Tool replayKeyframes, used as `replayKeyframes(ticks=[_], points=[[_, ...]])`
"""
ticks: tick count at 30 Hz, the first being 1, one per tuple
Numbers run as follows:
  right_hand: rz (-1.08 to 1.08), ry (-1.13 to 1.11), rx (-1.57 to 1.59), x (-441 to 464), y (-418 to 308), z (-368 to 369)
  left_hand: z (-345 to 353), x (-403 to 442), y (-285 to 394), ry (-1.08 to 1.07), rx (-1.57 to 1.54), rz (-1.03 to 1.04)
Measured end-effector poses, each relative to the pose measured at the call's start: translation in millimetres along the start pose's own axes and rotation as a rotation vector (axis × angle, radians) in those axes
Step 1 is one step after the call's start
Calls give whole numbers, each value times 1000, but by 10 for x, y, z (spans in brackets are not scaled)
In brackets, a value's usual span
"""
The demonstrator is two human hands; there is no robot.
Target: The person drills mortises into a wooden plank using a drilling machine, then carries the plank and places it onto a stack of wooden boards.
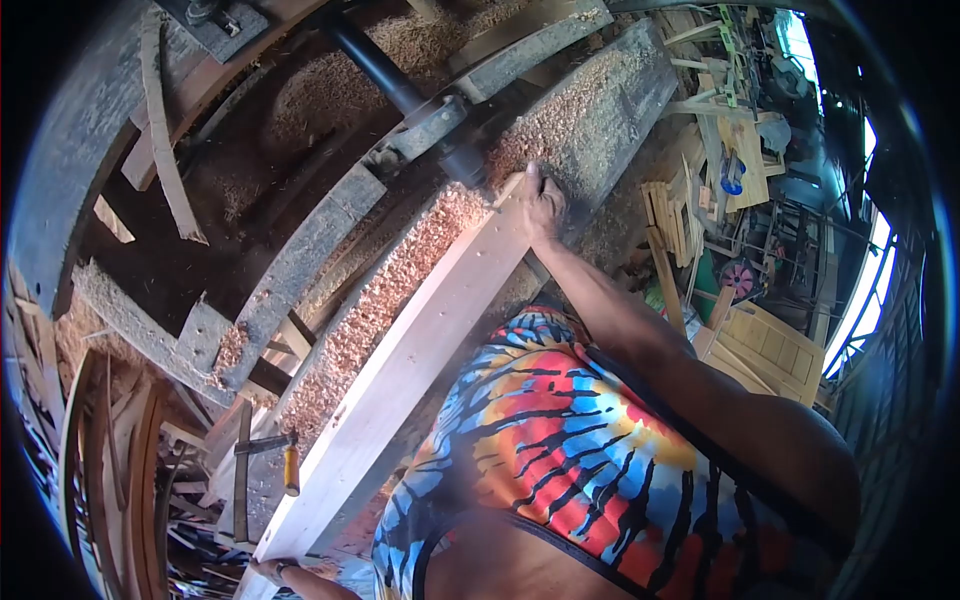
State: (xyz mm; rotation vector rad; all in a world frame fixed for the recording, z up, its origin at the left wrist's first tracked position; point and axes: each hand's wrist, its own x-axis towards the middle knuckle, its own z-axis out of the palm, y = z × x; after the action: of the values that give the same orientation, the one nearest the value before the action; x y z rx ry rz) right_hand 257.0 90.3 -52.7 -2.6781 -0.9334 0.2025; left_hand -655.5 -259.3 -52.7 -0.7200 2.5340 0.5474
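Observation:
A long pale squared wooden beam (400, 365) runs diagonally across the bench, with small slots along its edge. My right hand (543, 208) grips its upper end, thumb along the top, close to a dark machine spindle (464, 163) that meets the beam's edge among shavings. At the bottom left, my left hand (268, 570) is closed around the beam's lower end, partly cut off by the view. Reddish wood shavings (375, 305) lie in a thick band along the beam's far side.
A bar clamp with a yellow handle (291, 470) sits beside the beam's lower part. Curved worn timbers (310, 255) frame the machine, with a black bar (375, 65) above. Stacked wood strips (110, 470) stand at left. A panelled wooden piece (770, 345) lies at right.

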Motion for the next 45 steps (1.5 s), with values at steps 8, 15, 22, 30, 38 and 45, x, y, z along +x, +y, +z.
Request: replayKeyframes(ticks=[8,15,22,30,38,45], points=[[11,-46,57,-26,-5,9,-8,2,39,9,47,92],[46,-71,32,-10,-42,19,-90,191,155,27,121,67],[47,-45,-35,130,-20,-47,-25,-233,182,-152,76,13],[76,-26,6,481,76,-4,174,-417,114,112,75,66],[89,-26,-58,189,60,-65,124,-976,158,213,3,118],[131,-7,-43,-78,115,-11,39,-733,280,157,-58,93]])
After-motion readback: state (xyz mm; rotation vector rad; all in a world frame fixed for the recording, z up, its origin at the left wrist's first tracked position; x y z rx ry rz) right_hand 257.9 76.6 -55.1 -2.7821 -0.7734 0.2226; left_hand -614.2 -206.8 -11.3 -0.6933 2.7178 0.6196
